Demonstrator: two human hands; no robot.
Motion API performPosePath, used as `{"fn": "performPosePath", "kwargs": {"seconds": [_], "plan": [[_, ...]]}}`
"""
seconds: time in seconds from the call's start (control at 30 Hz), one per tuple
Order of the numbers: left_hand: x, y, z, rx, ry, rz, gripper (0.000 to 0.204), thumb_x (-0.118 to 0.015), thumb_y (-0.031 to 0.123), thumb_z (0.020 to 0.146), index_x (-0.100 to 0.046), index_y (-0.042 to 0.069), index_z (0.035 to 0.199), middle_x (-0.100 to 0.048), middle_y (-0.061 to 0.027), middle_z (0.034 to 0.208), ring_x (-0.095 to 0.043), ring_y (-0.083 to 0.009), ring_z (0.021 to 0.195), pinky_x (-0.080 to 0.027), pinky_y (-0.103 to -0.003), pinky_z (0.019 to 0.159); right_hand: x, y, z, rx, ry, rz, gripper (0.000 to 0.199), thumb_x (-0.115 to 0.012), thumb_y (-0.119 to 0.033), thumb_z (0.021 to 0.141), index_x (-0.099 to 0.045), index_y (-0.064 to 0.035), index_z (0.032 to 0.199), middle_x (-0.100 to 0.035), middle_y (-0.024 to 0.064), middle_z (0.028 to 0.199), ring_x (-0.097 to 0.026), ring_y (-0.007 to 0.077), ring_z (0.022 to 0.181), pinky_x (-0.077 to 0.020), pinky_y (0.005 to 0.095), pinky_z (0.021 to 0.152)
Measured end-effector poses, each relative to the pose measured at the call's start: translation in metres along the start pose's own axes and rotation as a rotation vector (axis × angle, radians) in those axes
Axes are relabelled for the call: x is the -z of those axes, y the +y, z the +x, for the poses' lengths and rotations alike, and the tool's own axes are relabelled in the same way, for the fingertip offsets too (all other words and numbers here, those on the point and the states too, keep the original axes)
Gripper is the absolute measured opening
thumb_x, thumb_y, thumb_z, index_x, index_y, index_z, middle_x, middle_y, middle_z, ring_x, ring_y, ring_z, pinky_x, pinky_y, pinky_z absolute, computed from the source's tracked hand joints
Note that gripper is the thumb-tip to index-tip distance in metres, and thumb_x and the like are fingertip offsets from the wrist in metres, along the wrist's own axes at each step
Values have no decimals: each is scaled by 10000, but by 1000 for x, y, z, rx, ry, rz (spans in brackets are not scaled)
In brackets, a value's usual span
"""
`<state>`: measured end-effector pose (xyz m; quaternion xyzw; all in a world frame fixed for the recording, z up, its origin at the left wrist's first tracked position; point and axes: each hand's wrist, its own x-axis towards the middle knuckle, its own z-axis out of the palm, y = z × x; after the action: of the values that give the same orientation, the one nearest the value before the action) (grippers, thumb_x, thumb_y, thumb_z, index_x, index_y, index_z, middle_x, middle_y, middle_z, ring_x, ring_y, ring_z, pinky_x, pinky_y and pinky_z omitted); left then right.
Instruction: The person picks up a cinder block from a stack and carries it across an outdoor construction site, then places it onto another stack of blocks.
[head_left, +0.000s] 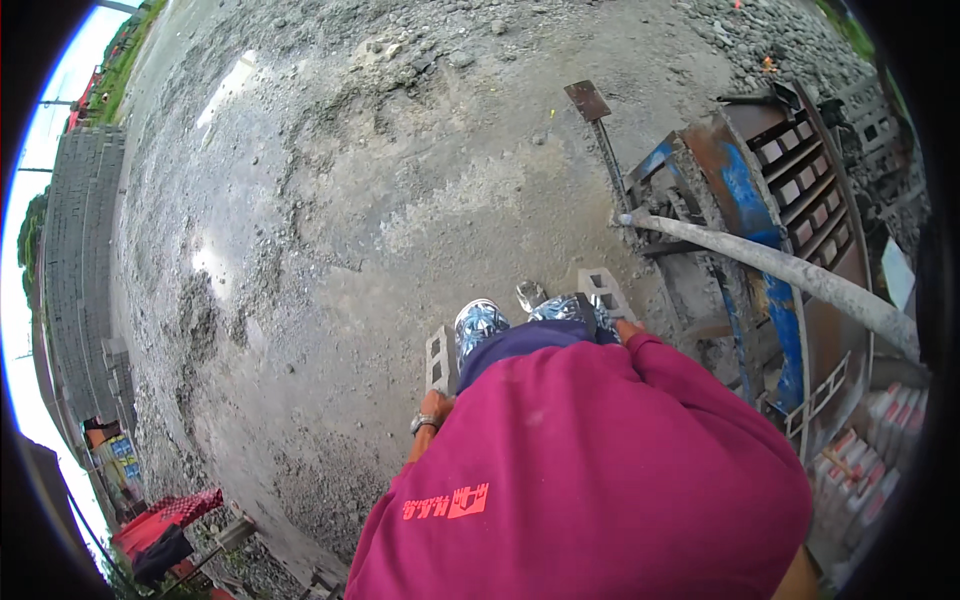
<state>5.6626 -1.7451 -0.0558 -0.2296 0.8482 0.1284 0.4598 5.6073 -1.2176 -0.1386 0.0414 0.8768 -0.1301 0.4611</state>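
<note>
Two grey hollow concrete blocks hang at either side of my legs. The left concrete block (436, 362) is at the outer side of my left leg, with its row of holes showing. My left hand (436, 404), with a watch on its wrist, is closed on the near end of this block. The right concrete block (606, 288) shows ahead of my right leg. At its near end, my right hand (628, 329) is closed on it, partly hidden by my sleeve. The fingertips of both hands are out of sight.
A blue and rusty metal machine (740, 190) stands on the right, with a long grey pole (790, 268) sticking out across it. Stacked blocks form a wall (80, 230) at the far left. Rough gravel ground (330, 220) has puddles (212, 262). Red cloth (165, 525) hangs at lower left.
</note>
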Motion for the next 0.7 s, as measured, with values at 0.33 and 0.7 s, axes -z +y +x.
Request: {"fn": "performPosePath", "kwargs": {"seconds": [0.33,0.7], "plan": [[258,180,218,-220,37,156,572,-619,533,729,-668,-27,832,-650,-251,878,-640,-383,885,-512,-442,742,276,-116,155,-108,78,43,505,-679,-321,731,-539,-166,1190,-635,155,1096,-575,301,1093,-292,516,1013],[557,432,384,-478,35,458,562,-606,538,713,-674,-15,789,-655,-237,834,-649,-368,862,-515,-441,731,461,-155,342,-112,118,508,434,-472,-442,838,-547,-203,1192,-599,120,1190,-548,309,1135,-272,593,986]]}}
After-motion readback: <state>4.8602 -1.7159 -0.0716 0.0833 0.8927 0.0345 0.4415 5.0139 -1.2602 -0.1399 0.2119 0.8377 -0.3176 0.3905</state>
